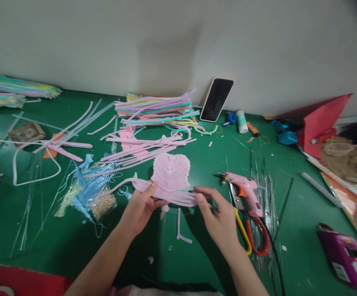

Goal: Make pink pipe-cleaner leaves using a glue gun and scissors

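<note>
A pink heart-shaped piece woven from pipe cleaners is held up over the green table. My left hand grips its lower left edge, thumb on top. My right hand pinches the loose pink strands trailing from its lower right. A short pink pipe-cleaner offcut lies on the table below the piece, between my hands.
A pink glue gun and red-and-yellow scissors lie just right of my right hand, with thin wires. Pastel pipe cleaners are piled behind; a phone leans on the wall. Blue tassels lie left; a purple box lies right.
</note>
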`<state>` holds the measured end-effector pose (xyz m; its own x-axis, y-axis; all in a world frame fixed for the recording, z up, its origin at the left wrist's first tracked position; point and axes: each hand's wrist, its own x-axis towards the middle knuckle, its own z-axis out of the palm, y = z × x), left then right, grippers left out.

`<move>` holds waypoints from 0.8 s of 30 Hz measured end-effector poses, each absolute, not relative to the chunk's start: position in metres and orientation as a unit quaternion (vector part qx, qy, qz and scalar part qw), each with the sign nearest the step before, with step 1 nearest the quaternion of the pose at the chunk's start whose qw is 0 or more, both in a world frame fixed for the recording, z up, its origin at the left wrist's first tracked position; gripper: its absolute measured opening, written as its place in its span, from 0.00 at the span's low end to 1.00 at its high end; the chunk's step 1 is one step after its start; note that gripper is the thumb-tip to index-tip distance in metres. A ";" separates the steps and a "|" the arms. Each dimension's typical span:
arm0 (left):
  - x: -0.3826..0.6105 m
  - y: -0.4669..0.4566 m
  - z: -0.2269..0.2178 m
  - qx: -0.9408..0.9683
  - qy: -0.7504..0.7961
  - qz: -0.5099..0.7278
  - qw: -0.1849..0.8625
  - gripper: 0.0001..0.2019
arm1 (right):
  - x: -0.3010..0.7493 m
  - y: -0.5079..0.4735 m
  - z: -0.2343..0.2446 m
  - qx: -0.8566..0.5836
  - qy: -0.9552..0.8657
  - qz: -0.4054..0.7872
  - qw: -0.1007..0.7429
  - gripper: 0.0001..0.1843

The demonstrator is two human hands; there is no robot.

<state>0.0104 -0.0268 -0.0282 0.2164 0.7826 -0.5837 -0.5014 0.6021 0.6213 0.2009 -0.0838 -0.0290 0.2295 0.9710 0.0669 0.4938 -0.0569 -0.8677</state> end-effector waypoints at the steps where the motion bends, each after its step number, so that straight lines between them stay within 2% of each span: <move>1: 0.010 -0.027 -0.029 0.155 0.451 0.425 0.769 0.08 | 0.201 -0.085 -0.029 -0.669 -0.550 0.302 0.398 0.11; 7: 0.006 -0.030 -0.034 0.147 0.358 0.397 0.832 0.12 | 0.206 -0.104 -0.027 -0.644 -0.532 0.400 0.376 0.12; 13: 0.009 -0.039 -0.034 0.281 0.356 0.370 0.811 0.13 | 0.211 -0.111 -0.029 -0.594 -0.450 0.554 0.371 0.16; 18: 0.011 -0.045 -0.036 0.330 0.402 0.348 0.780 0.16 | 0.218 -0.092 -0.036 -0.546 -0.429 0.565 0.446 0.16; 24: 0.013 -0.046 -0.037 0.392 0.433 0.286 0.759 0.14 | 0.217 -0.086 -0.050 -0.531 -0.410 0.562 0.484 0.18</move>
<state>0.0128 -0.0461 -0.0366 0.4603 0.7746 -0.4337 -0.0950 0.5287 0.8435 0.2174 -0.0860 -0.0498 0.0320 0.9793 -0.1996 -0.1090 -0.1951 -0.9747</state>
